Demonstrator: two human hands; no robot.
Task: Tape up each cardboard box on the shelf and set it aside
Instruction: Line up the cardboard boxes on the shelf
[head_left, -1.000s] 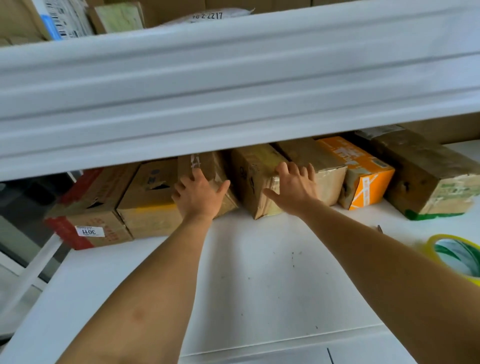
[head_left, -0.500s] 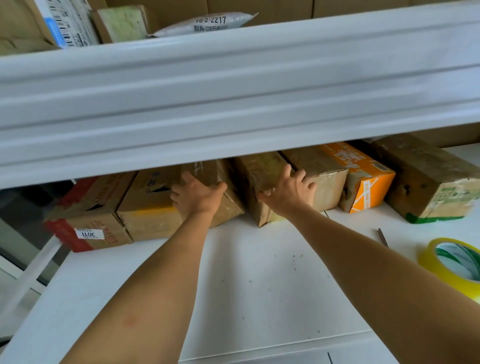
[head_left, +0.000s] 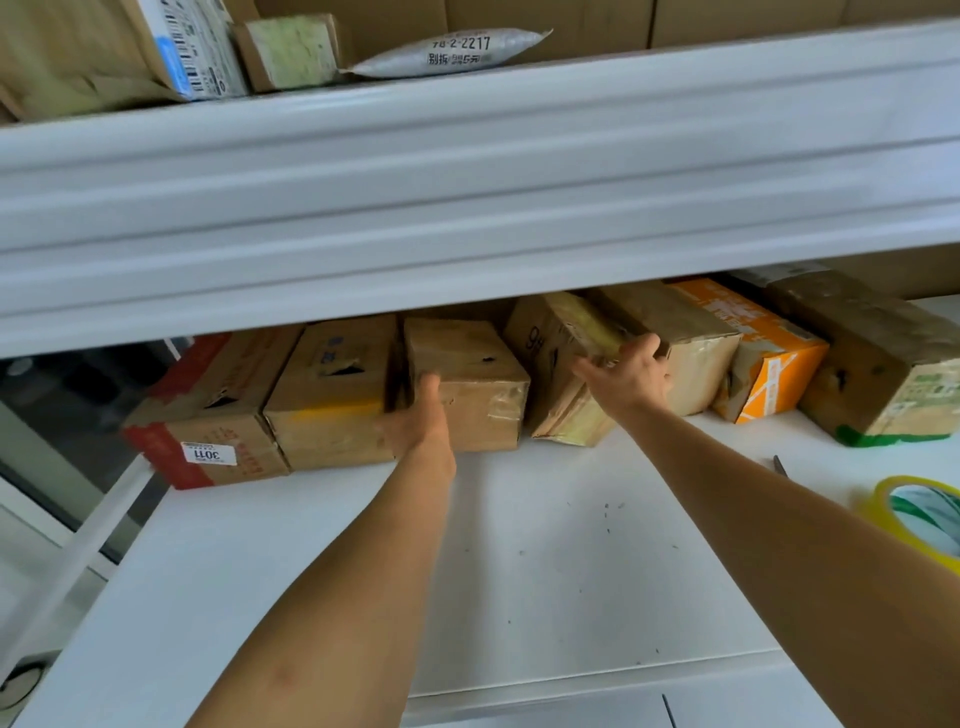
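Both bare forearms stretch forward from the near edge of the view, side by side and well apart, the right one entering from the near right corner. The left hand (head_left: 418, 423) is turned on edge, thumb pointing up; its fingers wrap around the left side of a small taped brown cardboard box (head_left: 467, 384) and are hidden there, while the thumb presses on the box's front face. The right hand (head_left: 626, 374) is raised slightly higher, with its back toward the camera, fingers curled over the top near edge of a tilted brown cardboard box with yellowish tape (head_left: 563, 364), thumb spread to the left.
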